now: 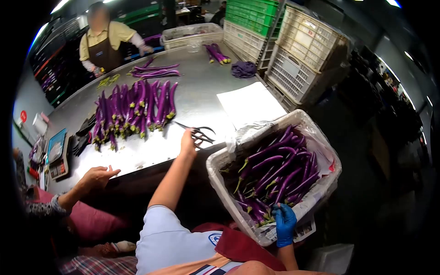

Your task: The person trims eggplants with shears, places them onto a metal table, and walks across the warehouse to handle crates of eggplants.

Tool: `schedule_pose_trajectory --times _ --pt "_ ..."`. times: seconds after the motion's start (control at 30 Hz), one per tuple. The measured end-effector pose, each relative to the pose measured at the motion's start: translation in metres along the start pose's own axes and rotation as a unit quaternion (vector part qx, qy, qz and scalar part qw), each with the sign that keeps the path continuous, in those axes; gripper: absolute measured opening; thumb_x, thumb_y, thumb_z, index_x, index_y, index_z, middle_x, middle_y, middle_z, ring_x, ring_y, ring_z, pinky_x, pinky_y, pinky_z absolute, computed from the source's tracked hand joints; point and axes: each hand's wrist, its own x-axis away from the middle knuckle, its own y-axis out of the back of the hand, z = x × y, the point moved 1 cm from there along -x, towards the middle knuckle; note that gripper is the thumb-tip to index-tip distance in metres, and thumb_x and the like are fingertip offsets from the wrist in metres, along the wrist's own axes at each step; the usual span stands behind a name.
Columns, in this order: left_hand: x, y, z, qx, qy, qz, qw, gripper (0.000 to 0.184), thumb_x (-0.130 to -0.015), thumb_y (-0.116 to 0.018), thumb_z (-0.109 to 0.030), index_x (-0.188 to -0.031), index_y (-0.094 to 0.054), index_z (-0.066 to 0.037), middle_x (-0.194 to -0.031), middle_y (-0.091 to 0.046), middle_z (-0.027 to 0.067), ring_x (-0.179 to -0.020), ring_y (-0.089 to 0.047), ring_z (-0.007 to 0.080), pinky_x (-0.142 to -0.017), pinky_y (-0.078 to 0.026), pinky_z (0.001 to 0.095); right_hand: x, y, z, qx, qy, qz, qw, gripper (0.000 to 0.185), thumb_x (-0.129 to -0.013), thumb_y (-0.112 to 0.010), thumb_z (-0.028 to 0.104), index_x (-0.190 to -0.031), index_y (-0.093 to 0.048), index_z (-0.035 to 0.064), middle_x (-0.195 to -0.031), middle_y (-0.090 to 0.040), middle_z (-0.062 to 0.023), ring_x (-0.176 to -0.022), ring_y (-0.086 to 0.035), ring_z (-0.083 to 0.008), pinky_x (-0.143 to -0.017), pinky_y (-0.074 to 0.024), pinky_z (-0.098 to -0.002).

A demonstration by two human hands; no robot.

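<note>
My bare left hand (187, 145) is at the table's front edge, its fingers closed on dark scissors (201, 135). The pointed blade end reaches up and left, towards a row of long purple eggplants (133, 107) laid side by side on the table. My right hand (285, 225), in a blue glove, is over the near rim of a white plastic crate (215, 172). Its fingers are curled beside the stem ends of long eggplants (279, 167) piled inside. Whatever these fingers hold is hidden.
On the metal table (197, 73) lie white paper (251, 104), a dark cloth (244, 69), black gloves (82, 137) and a scale (58, 167). Stacked crates (298, 59) stand at the right. A co-worker's hand (97, 177) is at the left; another person (104, 43) stands opposite.
</note>
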Motion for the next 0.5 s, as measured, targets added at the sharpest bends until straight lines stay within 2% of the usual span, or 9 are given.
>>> schedule_pose_trajectory --times 0.1,0.13,0.2,0.23,0.3,0.4,0.43,0.47,0.5 --pt "-0.073 0.023 0.012 0.031 0.000 -0.064 0.997 0.022 -0.092 -0.034 -0.030 -0.100 -0.045 -0.013 -0.092 -0.052 0.0054 -0.078 -0.055 0.0225 -0.067 -0.046 0.0408 0.011 0.025 -0.017 -0.030 -0.045 -0.063 0.997 0.020 -0.083 -0.046 -0.003 -0.101 -0.055 -0.0012 -0.087 -0.060 -0.0089 -0.067 -0.057 -0.0116 -0.060 -0.0463 -0.0218" --pt "-0.083 0.024 0.015 0.008 0.001 -0.090 0.996 0.019 -0.091 -0.035 -0.029 -0.099 -0.045 -0.014 -0.089 -0.052 0.0053 -0.075 -0.054 0.0218 -0.061 -0.046 0.0385 0.015 0.033 -0.020 -0.039 -0.050 -0.089 0.994 0.019 -0.084 -0.046 -0.001 -0.101 -0.055 -0.0009 -0.087 -0.060 -0.0092 -0.067 -0.057 -0.0111 -0.058 -0.0453 -0.0209" --pt "-0.122 0.038 0.040 -0.011 0.070 -0.126 0.989 0.024 -0.088 -0.039 -0.035 -0.090 -0.046 -0.012 -0.082 -0.053 0.0068 -0.065 -0.052 0.0190 -0.044 -0.037 0.0301 0.022 0.046 -0.012 -0.027 -0.088 -0.146 0.985 0.018 -0.085 -0.046 0.002 -0.101 -0.055 -0.0004 -0.087 -0.061 -0.0091 -0.066 -0.056 -0.0104 -0.058 -0.0446 -0.0202" --pt "-0.139 0.054 0.050 0.007 0.155 -0.079 0.985 0.028 -0.087 -0.038 -0.035 -0.088 -0.047 -0.009 -0.075 -0.053 0.0084 -0.063 -0.051 0.0196 -0.044 -0.037 0.0295 0.026 0.052 -0.007 -0.037 -0.121 -0.182 0.975 0.018 -0.085 -0.047 0.003 -0.101 -0.055 0.0002 -0.086 -0.061 -0.0086 -0.066 -0.055 -0.0097 -0.057 -0.0443 -0.0200" --pt "-0.114 0.031 0.046 -0.046 0.113 -0.114 0.986 0.028 -0.086 -0.038 -0.032 -0.086 -0.047 -0.006 -0.071 -0.053 0.0081 -0.061 -0.051 0.0207 -0.049 -0.039 0.0323 0.035 0.066 -0.006 -0.083 -0.145 -0.227 0.960 0.018 -0.084 -0.048 0.003 -0.100 -0.056 0.0012 -0.084 -0.061 -0.0079 -0.066 -0.056 -0.0094 -0.058 -0.0447 -0.0204" --pt "-0.117 0.035 0.046 -0.112 0.084 -0.156 0.978 0.016 -0.081 -0.046 -0.028 -0.087 -0.048 -0.013 -0.076 -0.052 0.0041 -0.063 -0.048 0.0160 -0.053 -0.036 0.0314 0.052 0.082 -0.012 -0.081 -0.154 -0.263 0.949 0.018 -0.084 -0.049 0.004 -0.100 -0.058 0.0017 -0.084 -0.062 -0.0076 -0.068 -0.057 -0.0107 -0.060 -0.0457 -0.0219" --pt "-0.117 0.033 0.042 -0.140 0.073 -0.165 0.974 0.017 -0.080 -0.047 -0.026 -0.086 -0.047 -0.009 -0.078 -0.051 0.0054 -0.065 -0.049 0.0177 -0.053 -0.039 0.0355 0.056 0.085 -0.014 -0.075 -0.161 -0.269 0.947 0.018 -0.084 -0.049 0.004 -0.100 -0.058 0.0017 -0.084 -0.062 -0.0076 -0.069 -0.058 -0.0111 -0.061 -0.0458 -0.0223" --pt "-0.124 0.030 0.043 -0.044 -0.001 -0.128 0.991 0.020 -0.080 -0.047 -0.023 -0.086 -0.046 -0.004 -0.080 -0.051 0.0080 -0.068 -0.051 0.0213 -0.054 -0.042 0.0414 0.062 0.089 -0.016 -0.068 -0.168 -0.279 0.943 0.018 -0.084 -0.049 0.005 -0.100 -0.058 0.0017 -0.084 -0.062 -0.0075 -0.069 -0.058 -0.0115 -0.062 -0.0459 -0.0227" --pt "-0.122 0.034 0.045 -0.090 0.000 -0.118 0.989 0.023 -0.080 -0.047 -0.023 -0.085 -0.046 0.000 -0.080 -0.052 0.0104 -0.069 -0.053 0.0233 -0.060 -0.044 0.0435 0.068 0.093 -0.020 -0.070 -0.180 -0.284 0.939 0.019 -0.084 -0.049 0.005 -0.101 -0.057 0.0017 -0.084 -0.062 -0.0073 -0.070 -0.058 -0.0123 -0.063 -0.0459 -0.0232"
